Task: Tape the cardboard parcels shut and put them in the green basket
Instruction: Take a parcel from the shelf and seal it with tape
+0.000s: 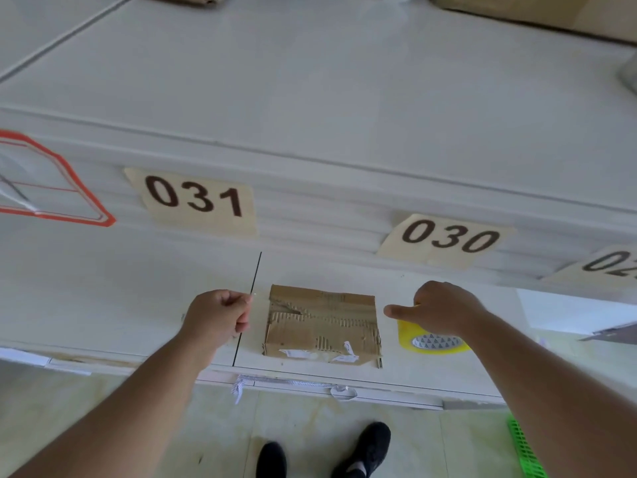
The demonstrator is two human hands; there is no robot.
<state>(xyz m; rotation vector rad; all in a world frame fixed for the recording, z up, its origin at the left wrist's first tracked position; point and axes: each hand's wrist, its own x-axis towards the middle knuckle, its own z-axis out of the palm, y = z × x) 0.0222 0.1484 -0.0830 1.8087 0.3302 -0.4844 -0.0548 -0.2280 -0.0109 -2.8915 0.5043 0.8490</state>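
A flat, worn cardboard parcel [322, 326] with torn white label scraps lies on the white table [120, 288] near its front edge. My left hand [220, 313] hovers just left of the parcel, fingers curled, thumb and forefinger pinched together; a clear tape end between them cannot be made out. On the right, my right hand [439, 310] grips the top of a yellow tape roll [432, 341] that stands on the table beside the parcel, with the forefinger stretched toward the parcel. A corner of the green basket [525, 450] shows on the floor at the lower right.
Behind the parcel rises a white step with paper labels 031 [194, 198] and 030 [450, 238]. More brown parcels [517, 8] lie at the far back. A white sheet [568, 310] lies at the right. My black shoes [365, 450] stand on the tiled floor below.
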